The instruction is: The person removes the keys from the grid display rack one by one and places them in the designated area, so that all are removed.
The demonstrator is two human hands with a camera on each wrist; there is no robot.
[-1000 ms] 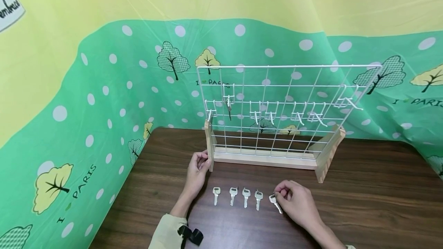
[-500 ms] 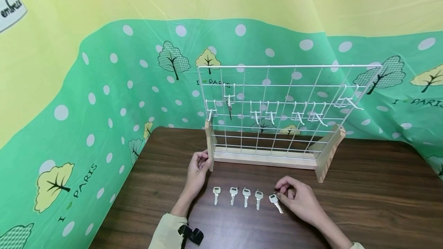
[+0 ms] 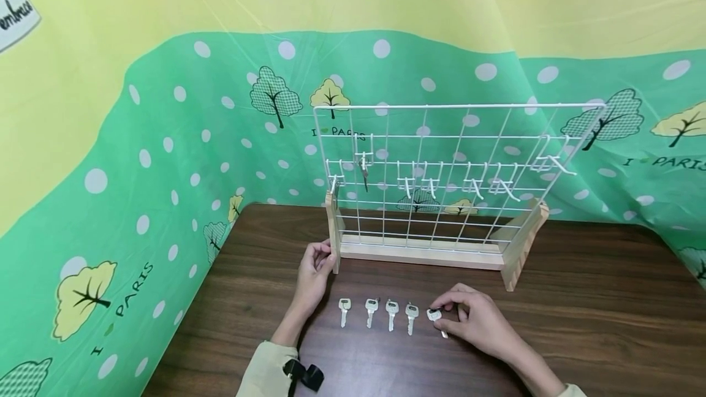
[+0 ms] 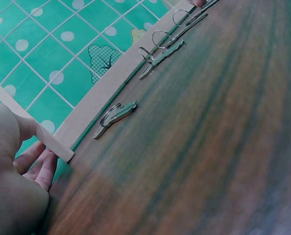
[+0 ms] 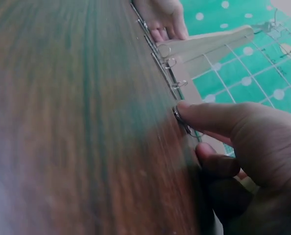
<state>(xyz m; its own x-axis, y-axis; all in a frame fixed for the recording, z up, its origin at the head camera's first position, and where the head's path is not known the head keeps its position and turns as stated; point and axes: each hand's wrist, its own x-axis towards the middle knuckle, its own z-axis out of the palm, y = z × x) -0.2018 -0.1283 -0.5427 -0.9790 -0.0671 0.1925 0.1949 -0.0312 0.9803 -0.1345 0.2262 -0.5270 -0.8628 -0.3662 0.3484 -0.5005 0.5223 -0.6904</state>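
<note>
My left hand [image 3: 313,277] grips the lower front of the wooden left end piece [image 3: 333,225] of a white wire grid rack, thumb on one side and fingers on the other. At the right end of a row of silver keys on the table, my right hand [image 3: 480,323] pinches a key [image 3: 434,315] between thumb and index finger. That key lies on the tabletop, partly covered by the thumb. Left of it lie several keys, the nearest key [image 3: 411,311] just apart from it. Small rings on the keys show in the left wrist view.
White hooks hang along the grid, among them a hook [image 3: 431,187] near the middle. A dark key [image 3: 364,176] hangs at the upper left. The wooden base bar [image 3: 419,255] stands behind the key row. A patterned cloth [image 3: 182,158] rises behind the brown table [image 3: 607,299].
My right thumb and index finger have shifted slightly left and onto the rightmost key, covering more of it and turning it a little. My left hand has stayed on the end piece.
</note>
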